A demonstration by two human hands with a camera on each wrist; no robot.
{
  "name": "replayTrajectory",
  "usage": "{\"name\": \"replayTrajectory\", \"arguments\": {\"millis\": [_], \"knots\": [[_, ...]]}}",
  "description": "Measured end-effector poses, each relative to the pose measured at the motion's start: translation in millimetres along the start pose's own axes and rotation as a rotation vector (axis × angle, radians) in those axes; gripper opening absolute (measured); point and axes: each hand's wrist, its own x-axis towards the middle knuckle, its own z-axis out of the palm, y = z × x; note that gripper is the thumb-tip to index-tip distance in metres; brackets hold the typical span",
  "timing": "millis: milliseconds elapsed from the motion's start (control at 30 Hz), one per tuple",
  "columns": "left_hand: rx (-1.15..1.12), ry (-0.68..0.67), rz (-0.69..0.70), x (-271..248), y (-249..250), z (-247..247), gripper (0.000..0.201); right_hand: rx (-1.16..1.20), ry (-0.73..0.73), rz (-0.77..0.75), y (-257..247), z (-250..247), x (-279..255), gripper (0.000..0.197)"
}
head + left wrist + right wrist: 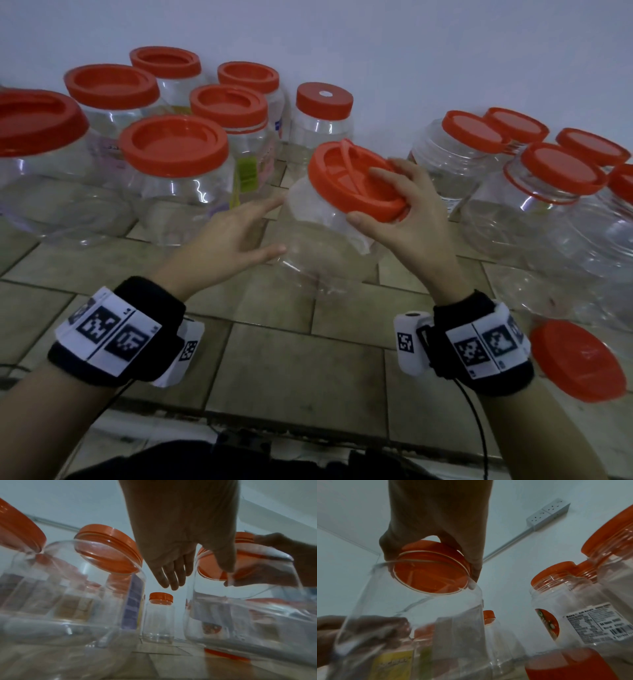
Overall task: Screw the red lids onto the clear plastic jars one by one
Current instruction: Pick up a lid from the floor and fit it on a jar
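Note:
A clear plastic jar (308, 260) stands tilted in the middle of the tiled floor, its mouth leaning toward me. A red lid (342, 178) sits on its mouth. My right hand (366, 195) grips that lid by the rim, thumb on the near side and fingers across the top. The right wrist view shows the same lid (429, 574) from below, held by my right hand (429, 561) over the jar (419, 615). My left hand (274, 226) lies with straight fingers against the jar's left side. In the left wrist view the left hand (173, 574) is flat beside the jar (223, 615).
Several capped jars (174, 171) crowd the left and back against the wall. Another group of capped jars (548, 192) stands at the right. A loose red lid (579, 359) lies on the floor (291, 370) by my right wrist. Wall sockets (547, 513) show above.

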Motion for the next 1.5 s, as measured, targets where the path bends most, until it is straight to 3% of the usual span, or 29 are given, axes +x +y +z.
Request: {"name": "replayTrajectory", "arguments": {"millis": [100,267,433,567,633,933,1000,1100,1333,1500], "knots": [[0.065,-0.040,-0.080,-8.1,-13.8,0.0,0.070,-0.096,-0.013,-0.014,0.9,7.5,16.6,0.083],[0.108,-0.186,-0.139,-9.6,-26.3,2.1,0.074,-0.138,-0.030,-0.003,3.6,27.3,50.3,0.077],[0.124,-0.292,-0.165,-5.8,-26.9,8.4,0.070,-0.039,0.068,-0.012,2.2,53.9,81.8,0.054],[0.134,-0.328,-0.166,-4.8,-24.2,12.1,0.042,-0.065,0.032,0.005,10.0,70.6,94.8,0.046],[0.123,-0.336,-0.155,-4.5,-22.4,12.9,0.038,-0.054,0.021,0.002,15.6,74.5,96.4,0.046],[0.115,-0.343,-0.142,-4.9,-19.2,14.5,0.041,-0.019,-0.073,-0.028,33.5,53.0,71.6,0.053],[0.116,-0.345,-0.147,-4.9,-17.8,14.6,0.048,-0.060,-0.088,-0.013,42.6,43.7,63.4,0.052],[0.111,-0.354,-0.158,-1.5,-13.9,15.8,0.038,-0.115,-0.101,0.026,59.2,28.6,51.3,0.045],[0.084,-0.306,-0.101,12.8,6.1,33.0,0.037,-0.154,-0.114,0.091,88.4,-9.4,15.9,0.037],[0.035,-0.326,-0.049,26.0,22.4,50.8,0.051,-0.146,-0.117,0.126,93.9,-33.4,-7.0,0.032]]}}
